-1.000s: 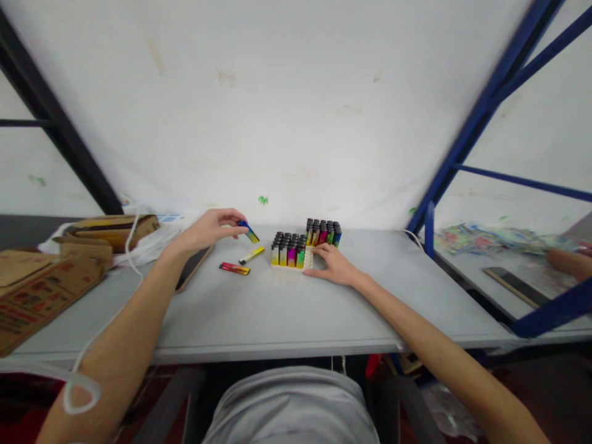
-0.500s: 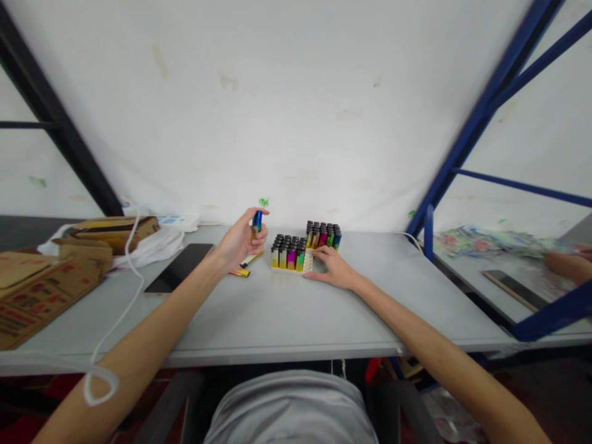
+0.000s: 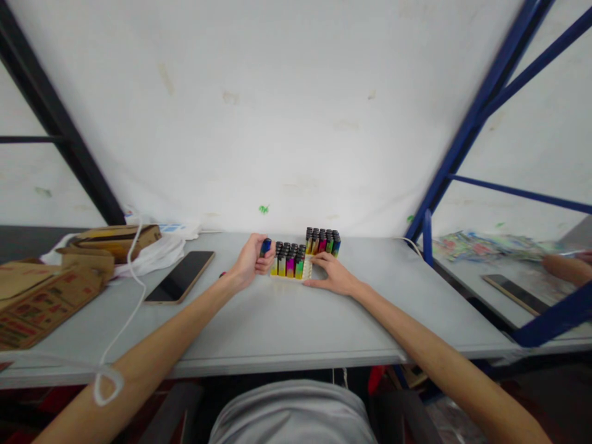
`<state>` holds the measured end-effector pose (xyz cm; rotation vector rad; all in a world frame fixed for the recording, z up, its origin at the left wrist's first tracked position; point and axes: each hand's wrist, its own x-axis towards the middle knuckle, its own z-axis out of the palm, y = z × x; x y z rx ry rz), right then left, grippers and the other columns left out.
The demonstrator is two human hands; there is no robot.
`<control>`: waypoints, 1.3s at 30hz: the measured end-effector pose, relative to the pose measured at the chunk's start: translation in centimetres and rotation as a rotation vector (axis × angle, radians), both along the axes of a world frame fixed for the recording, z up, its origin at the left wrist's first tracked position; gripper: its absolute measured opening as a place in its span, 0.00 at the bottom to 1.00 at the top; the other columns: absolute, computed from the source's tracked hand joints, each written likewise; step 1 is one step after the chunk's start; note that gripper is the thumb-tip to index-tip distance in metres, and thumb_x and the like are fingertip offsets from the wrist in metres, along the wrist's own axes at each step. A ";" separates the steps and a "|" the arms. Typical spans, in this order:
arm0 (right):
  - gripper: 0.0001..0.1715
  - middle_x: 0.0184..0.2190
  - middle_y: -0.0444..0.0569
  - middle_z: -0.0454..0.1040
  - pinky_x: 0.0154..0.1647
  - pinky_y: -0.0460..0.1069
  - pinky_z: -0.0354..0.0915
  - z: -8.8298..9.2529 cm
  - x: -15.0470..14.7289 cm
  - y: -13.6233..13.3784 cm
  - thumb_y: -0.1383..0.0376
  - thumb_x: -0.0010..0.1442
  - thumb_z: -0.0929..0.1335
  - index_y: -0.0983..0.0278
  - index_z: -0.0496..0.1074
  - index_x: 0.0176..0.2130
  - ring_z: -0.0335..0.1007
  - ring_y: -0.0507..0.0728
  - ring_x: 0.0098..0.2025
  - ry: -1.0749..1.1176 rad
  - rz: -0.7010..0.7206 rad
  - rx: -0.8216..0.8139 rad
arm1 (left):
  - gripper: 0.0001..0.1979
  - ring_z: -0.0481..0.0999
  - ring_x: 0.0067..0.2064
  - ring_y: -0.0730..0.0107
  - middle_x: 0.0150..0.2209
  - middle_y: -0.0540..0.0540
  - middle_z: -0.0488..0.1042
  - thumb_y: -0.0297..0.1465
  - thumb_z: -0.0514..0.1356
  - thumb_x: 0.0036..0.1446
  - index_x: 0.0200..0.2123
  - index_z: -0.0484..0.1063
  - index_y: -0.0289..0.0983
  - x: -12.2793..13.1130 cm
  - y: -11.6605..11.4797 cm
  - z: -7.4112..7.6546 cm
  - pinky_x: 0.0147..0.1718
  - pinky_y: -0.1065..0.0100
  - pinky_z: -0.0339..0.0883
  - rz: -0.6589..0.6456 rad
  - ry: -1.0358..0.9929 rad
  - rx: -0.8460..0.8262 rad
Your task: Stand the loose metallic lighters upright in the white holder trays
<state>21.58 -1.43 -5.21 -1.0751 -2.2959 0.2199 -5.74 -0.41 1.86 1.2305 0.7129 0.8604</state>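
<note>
Closed around a blue lighter (image 3: 265, 248), my left hand (image 3: 250, 262) is just left of a pale holder tray (image 3: 308, 269). Several upright lighters (image 3: 290, 264) with black tops and yellow, magenta and green bodies fill the tray's left part, while slots at its right end are bare. My right hand (image 3: 337, 276) grips that right end between thumb and fingers. Behind it stands a second block of upright lighters (image 3: 322, 241), partly covered by my right fingers. Something small and dark shows beside my left wrist, mostly hidden.
On the left lie a black-screened phone (image 3: 181, 277), a white cable (image 3: 144, 285), white cloth or plastic (image 3: 157, 256) and torn cardboard boxes (image 3: 50, 296). Blue frame bars (image 3: 467, 142) rise at right; beyond them are another person's hand (image 3: 564, 269) and a second phone (image 3: 515, 294).
My left hand has lowered towards the tray, and the lighter in it is now tilted. Loose lighters on the table have become hidden behind that hand. My right hand keeps its hold.
</note>
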 end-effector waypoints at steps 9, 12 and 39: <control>0.39 0.52 0.60 0.73 0.62 0.63 0.67 -0.1 0.0 0.0 0.44 0.58 0.75 0.67 0.75 0.58 0.71 0.67 0.56 -0.014 -0.011 0.006 | 0.16 0.37 0.17 0.78 0.17 0.58 0.43 0.42 0.48 0.57 0.21 0.55 0.41 -0.2 -0.3 0.4 0.14 0.75 0.35 0.072 0.002 -0.005; 0.39 0.52 0.61 0.73 0.61 0.62 0.68 0.0 0.0 0.0 0.44 0.58 0.75 0.67 0.75 0.58 0.71 0.67 0.56 -0.015 -0.005 0.005 | 0.18 0.41 0.17 0.79 0.17 0.58 0.45 0.44 0.50 0.60 0.23 0.57 0.40 -0.3 -0.7 1.0 0.15 0.75 0.39 0.069 -0.042 -0.007; 0.40 0.52 0.59 0.74 0.61 0.62 0.65 -0.5 -0.4 0.2 0.42 0.53 0.77 0.64 0.75 0.54 0.70 0.68 0.56 -0.006 -0.059 0.006 | 0.10 0.77 0.35 0.62 0.33 0.45 0.80 0.36 0.64 0.56 0.37 0.80 0.37 6.5 4.1 1.5 0.39 0.64 0.67 -0.083 0.693 0.989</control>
